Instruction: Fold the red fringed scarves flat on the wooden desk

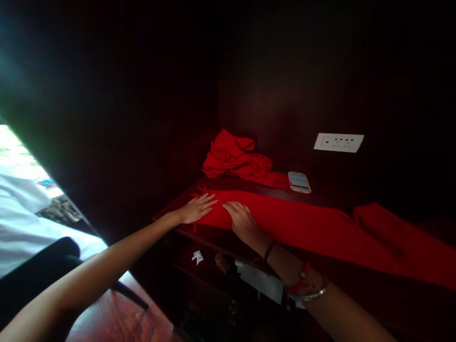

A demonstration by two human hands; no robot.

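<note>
A long red cloth [320, 228] lies spread across a dark wooden tabletop [199, 235], running from the left end off to the right. My left hand [196, 209] rests flat on the cloth's left end, fingers stretched out. Just right of it, my right hand [242, 219] presses palm-down on the same cloth, fingers extended; bangles and red threads circle that wrist. A second red cloth [235, 159] sits crumpled in a heap at the back of the table.
A phone [299, 182] with a lit screen lies behind the spread cloth. A white socket plate [338, 142] is on the dark wall. Papers [261, 280] lie on a shelf under the table. A black chair [39, 268] stands at the left.
</note>
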